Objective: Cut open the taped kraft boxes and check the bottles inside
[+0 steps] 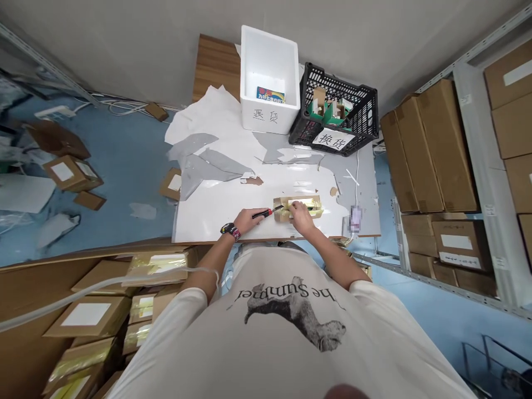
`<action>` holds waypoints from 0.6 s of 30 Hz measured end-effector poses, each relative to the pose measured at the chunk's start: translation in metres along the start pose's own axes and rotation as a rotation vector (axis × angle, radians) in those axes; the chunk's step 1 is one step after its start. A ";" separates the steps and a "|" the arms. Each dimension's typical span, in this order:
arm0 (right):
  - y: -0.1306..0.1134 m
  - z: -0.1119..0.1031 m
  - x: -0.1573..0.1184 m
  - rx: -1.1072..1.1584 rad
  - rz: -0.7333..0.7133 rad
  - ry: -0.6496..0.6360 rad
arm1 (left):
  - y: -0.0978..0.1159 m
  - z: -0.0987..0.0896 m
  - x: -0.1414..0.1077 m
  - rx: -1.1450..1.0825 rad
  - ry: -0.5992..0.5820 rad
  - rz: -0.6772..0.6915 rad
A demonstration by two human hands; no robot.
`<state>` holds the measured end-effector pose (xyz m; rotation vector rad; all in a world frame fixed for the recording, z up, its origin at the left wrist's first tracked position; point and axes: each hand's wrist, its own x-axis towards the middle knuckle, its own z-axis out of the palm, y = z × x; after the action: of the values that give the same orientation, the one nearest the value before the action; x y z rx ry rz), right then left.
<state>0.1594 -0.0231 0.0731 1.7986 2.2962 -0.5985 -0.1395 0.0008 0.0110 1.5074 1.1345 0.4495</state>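
A red and black utility knife (262,213) is gripped in my left hand (247,220), its blade out and lying over the left end of a small cardboard box (284,216). That box sits near the table's front edge with yellowish tape on it, and its top looks at least partly opened. My right hand (303,219) is closed on the box's top, fingertips bent down into it. What lies inside is mostly hidden by the fingers.
Behind, a white foam box (266,119) with a colourful booklet stands beside a black crate (361,141) of green-and-white boxes. Torn grey plastic (211,166) covers parts of the table. Cartons fill the large box (25,288) at left and the right shelf (474,133).
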 end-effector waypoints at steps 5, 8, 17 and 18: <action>0.007 -0.001 0.006 0.059 0.001 -0.004 | 0.003 0.000 0.005 0.040 -0.048 0.012; 0.012 -0.004 0.008 0.128 -0.027 -0.031 | 0.006 0.000 0.009 0.014 -0.034 -0.004; 0.013 -0.007 -0.006 0.158 -0.037 0.030 | -0.002 0.003 -0.010 -0.415 -0.273 -0.179; 0.014 -0.009 -0.007 0.150 -0.046 0.041 | -0.005 0.004 -0.014 -0.475 -0.255 -0.222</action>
<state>0.1753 -0.0228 0.0806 1.8425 2.3837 -0.7672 -0.1451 -0.0139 0.0096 0.9814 0.9021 0.3328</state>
